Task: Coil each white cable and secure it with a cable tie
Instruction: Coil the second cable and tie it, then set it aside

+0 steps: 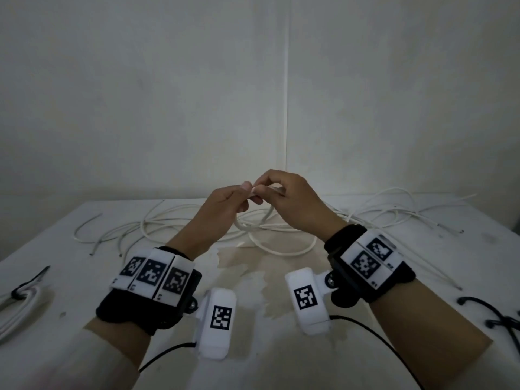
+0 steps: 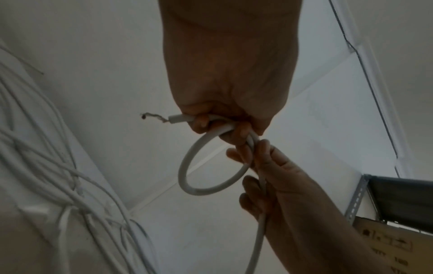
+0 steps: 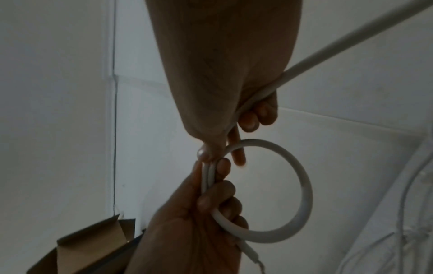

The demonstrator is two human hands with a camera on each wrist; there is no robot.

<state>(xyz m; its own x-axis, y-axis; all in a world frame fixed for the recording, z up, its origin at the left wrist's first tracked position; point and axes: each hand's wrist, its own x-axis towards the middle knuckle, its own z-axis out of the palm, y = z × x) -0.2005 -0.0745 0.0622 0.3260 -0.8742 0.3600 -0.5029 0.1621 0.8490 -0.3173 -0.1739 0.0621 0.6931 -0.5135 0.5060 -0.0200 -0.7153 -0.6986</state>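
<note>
Head view: the left hand (image 1: 225,205) and right hand (image 1: 292,201) meet fingertip to fingertip above the table (image 1: 365,347), both pinching the white cable (image 1: 281,250), which trails down to the surface. Loose cables (image 1: 394,209) lie tangled behind; a tied coil (image 1: 19,308) sits far left.

Left wrist view: the left hand's fingers curl round one small loop (image 2: 187,166), with the frayed cable end (image 2: 159,117) protruding.

Right wrist view: the right hand grips the running length (image 3: 351,42) beside the loop.
</note>
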